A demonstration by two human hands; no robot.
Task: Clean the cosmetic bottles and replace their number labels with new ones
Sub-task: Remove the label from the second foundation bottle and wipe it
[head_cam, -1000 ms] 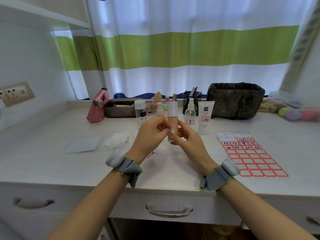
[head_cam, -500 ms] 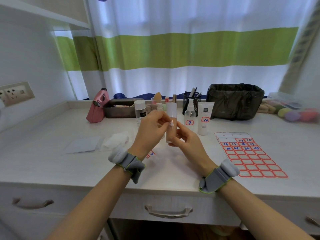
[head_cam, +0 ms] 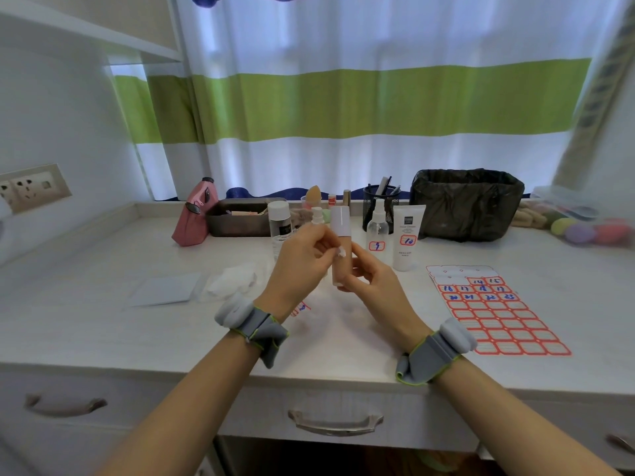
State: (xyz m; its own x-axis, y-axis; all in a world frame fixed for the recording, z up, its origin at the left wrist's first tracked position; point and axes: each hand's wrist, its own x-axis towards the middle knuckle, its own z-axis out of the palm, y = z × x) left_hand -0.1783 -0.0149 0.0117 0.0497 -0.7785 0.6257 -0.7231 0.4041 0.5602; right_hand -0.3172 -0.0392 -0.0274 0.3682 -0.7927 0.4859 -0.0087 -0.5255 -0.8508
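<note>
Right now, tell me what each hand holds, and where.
Right hand grips the bottle around its lower body. Left hand pinches something small and white at its front.

Foundation bottle [head_cam: 340,249]: slim, beige body with a tall white cap, upright, held above the desk in front of the row of bottles; a small white scrap, perhaps a label, sits on its front.
Spray bottle [head_cam: 377,231]: clear with a white pump, upright, behind and to the right of the foundation bottle; red-framed label with a blue number.
Cleanser tube [head_cam: 406,240]: white, standing on its cap just right of the spray bottle; label reads about 10.
Clear bottle [head_cam: 280,223]: white cap, upright, left of the foundation bottle.
Label sheet [head_cam: 494,310]: red-bordered stickers, flat, right of the foundation bottle; upper rows numbered in blue, top row peeled.
</note>
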